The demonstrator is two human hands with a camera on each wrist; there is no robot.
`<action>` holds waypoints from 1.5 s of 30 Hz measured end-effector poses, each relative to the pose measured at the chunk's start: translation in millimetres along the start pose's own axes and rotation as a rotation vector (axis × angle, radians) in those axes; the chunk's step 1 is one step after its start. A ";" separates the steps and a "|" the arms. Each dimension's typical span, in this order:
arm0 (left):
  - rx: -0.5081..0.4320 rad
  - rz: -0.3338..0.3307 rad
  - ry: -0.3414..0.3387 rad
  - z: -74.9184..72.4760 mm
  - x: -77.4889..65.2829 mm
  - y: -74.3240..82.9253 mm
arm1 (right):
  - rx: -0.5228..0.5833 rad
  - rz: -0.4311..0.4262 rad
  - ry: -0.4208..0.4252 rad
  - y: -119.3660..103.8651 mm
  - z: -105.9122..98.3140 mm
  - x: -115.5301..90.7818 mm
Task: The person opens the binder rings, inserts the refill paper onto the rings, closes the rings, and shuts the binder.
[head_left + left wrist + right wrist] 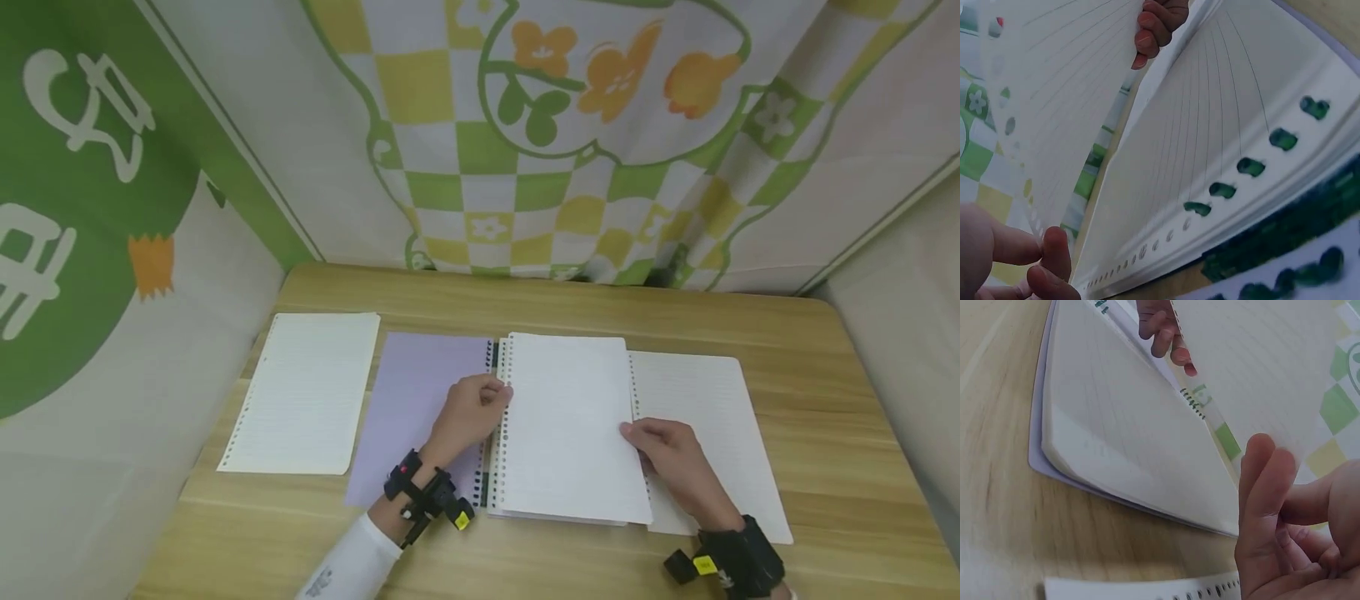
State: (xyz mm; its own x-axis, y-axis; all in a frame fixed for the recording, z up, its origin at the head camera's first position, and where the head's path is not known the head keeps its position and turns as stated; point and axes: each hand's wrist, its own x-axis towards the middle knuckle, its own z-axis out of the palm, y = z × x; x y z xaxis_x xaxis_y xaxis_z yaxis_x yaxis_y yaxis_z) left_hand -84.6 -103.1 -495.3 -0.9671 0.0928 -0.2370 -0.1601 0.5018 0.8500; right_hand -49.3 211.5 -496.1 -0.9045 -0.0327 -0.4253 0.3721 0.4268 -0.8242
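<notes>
A loose-leaf sheet (573, 425) with holes along its left side is held between both hands. My left hand (468, 412) pinches its punched edge, and my right hand (675, 462) pinches the opposite edge between thumb and fingers. Both wrist views show the sheet raised at an angle over a stack of lined pages (1166, 162). That stack lies in an open binder with a lilac cover (427, 375). Green binder prongs (1251, 166) poke through some of the stack's holes, near the spine.
On the wooden table (570, 308), lined punched paper (307, 392) lies left of the binder. Another lined sheet (720, 450) lies at the right, partly under my right hand. A patterned curtain (487, 200) hangs behind the table's far edge.
</notes>
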 end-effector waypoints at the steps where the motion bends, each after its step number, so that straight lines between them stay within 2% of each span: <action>1: 0.001 -0.003 0.002 -1.2 -0.4 -1.3 | 0.004 0.007 -0.001 0.1 1.7 0.5; 4: 0.011 0.000 0.008 -3.5 -2.3 -5.3 | 0.005 0.027 0.006 1.7 6.4 2.3; 7: 0.062 0.024 0.040 -5.2 -3.9 -9.8 | 0.003 0.031 0.013 3.2 10.0 3.5; 12: 0.235 0.139 0.108 -9.0 -2.8 -12.3 | 0.010 0.023 0.011 2.9 13.8 5.1; 15: 0.369 0.233 0.070 -10.5 0.7 -10.8 | 0.005 0.024 0.005 3.3 14.7 5.9; 19: 0.524 0.313 -0.036 -9.9 5.1 -9.3 | 0.005 0.039 -0.002 5.3 15.2 5.6; 22: 0.598 0.319 -0.108 -8.3 6.1 -8.3 | 0.002 0.055 -0.001 6.8 15.2 4.4; 25: 0.629 0.308 -0.140 -6.8 5.9 -7.5 | 0.001 0.060 0.002 7.7 14.9 3.8; 31: 0.650 0.288 -0.136 -7.1 5.1 -6.3 | 0.001 0.047 0.005 6.1 15.4 4.4; 35: 0.662 0.298 -0.123 -8.2 5.0 -4.8 | 0.023 0.062 -0.008 3.6 16.7 2.9; 38: 0.684 0.299 -0.120 -9.0 6.0 -2.3 | 0.063 0.086 -0.054 3.0 17.2 -1.2; 45: 0.727 0.275 -0.129 -11.1 10.9 1.1 | 0.169 0.140 -0.239 11.7 9.5 -15.4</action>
State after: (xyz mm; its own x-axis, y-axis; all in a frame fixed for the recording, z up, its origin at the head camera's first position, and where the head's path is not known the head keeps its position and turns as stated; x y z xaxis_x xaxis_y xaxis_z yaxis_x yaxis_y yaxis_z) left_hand -97.6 -111.0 -491.6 -0.9155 0.3720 -0.1535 0.2940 0.8787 0.3761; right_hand -29.0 208.3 -502.8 -0.7749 -0.2041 -0.5982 0.5369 0.2870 -0.7934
